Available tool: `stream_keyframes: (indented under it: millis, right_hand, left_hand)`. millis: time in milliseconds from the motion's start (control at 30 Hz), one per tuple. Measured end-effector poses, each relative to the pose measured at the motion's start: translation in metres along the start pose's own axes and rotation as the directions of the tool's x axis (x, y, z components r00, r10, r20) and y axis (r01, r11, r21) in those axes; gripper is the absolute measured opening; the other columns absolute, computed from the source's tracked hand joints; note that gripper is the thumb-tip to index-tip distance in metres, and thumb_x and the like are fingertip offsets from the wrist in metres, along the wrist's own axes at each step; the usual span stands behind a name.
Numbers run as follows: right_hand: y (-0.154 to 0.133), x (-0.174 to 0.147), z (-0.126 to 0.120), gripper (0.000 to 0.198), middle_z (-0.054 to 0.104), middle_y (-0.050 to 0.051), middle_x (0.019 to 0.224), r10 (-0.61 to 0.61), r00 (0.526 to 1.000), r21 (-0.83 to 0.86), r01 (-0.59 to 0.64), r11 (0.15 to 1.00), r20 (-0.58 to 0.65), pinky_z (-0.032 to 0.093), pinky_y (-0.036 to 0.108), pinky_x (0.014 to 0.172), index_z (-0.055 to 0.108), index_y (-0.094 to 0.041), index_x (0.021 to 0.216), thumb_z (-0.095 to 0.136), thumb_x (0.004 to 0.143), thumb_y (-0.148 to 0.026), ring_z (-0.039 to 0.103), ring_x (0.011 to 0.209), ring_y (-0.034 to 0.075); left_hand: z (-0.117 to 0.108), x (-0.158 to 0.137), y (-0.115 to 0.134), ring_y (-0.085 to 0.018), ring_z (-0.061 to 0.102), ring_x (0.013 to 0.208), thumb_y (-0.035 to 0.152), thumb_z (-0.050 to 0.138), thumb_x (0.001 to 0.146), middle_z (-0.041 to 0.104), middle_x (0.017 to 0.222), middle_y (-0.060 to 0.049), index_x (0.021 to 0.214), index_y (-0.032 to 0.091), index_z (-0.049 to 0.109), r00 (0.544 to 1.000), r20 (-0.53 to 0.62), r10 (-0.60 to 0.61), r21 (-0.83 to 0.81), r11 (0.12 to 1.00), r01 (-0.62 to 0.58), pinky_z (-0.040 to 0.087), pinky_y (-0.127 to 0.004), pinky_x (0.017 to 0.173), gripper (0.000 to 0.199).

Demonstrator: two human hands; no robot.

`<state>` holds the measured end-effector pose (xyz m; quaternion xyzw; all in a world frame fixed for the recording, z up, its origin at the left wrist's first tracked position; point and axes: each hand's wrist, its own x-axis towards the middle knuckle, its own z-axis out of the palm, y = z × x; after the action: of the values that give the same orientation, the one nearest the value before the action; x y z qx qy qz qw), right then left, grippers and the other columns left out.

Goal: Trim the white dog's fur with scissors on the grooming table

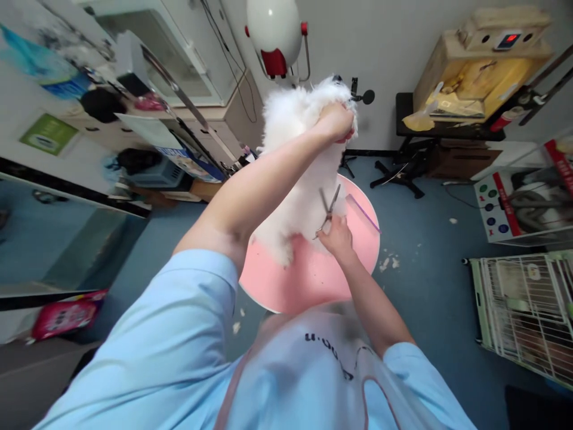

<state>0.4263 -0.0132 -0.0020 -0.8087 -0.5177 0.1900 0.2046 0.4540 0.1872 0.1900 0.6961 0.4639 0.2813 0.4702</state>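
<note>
A fluffy white dog (280, 125) stands on a round pink grooming table (308, 286). Stretched across its back, my left arm ends in my left hand (338, 119), which is closed on the dog's head; the fingertips are mostly hidden in the fur. Low at the dog's side, my right hand (338, 236) grips a pair of scissors (330, 214) by the handles. The scissor blades are spread apart, pointing up against the white fur. A thin purple comb (363, 214) lies near the table's right edge.
A white dryer with red parts (274, 30) hangs behind the dog. Left of the table runs a metal grooming arm (188, 101). A wooden cabinet (430, 77) stands back right, and a wire cage (528, 304) at right. Fur clumps (389, 263) dot the blue floor.
</note>
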Motion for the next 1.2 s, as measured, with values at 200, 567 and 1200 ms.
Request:
stream_keyframes:
  millis: [200,567,1200]
  right_hand:
    - [-0.011,-0.007,0.008,0.028,0.06,0.014,0.111,0.082,0.996,-0.046,-0.082,0.996,0.016,0.048,0.034,0.081,0.058,-0.015,0.117,0.048,0.09,-0.01,0.063,0.095,0.024]
    - [-0.024,-0.013,0.017,0.023,0.06,0.015,0.112,0.098,0.995,-0.084,-0.098,0.992,-0.006,0.049,0.033,0.079,0.058,-0.015,0.113,0.049,0.092,-0.013,0.063,0.092,0.023]
    - [-0.026,-0.004,0.005,0.025,0.061,0.016,0.117,0.052,0.999,-0.091,-0.052,0.995,-0.008,0.048,0.033,0.08,0.059,-0.014,0.115,0.05,0.092,-0.013,0.063,0.096,0.024]
  left_hand:
    - [0.004,-0.01,0.012,-0.013,0.059,0.053,0.007,0.045,0.098,0.06,0.059,-0.004,0.062,0.014,0.053,0.999,0.018,-0.034,0.046,0.998,0.033,0.052,-0.031,0.064,0.038]
    - [0.012,0.011,-0.005,-0.021,0.067,0.066,0.009,0.057,0.091,0.057,0.054,-0.006,0.061,0.014,0.057,0.99,0.109,0.084,-0.062,0.995,-0.078,0.051,-0.033,0.068,0.03]
    - [0.004,-0.01,0.008,-0.013,0.066,0.072,0.016,0.043,0.097,0.066,0.073,-0.005,0.076,0.014,0.058,0.996,0.076,-0.043,0.105,0.994,0.035,0.049,-0.022,0.069,0.026]
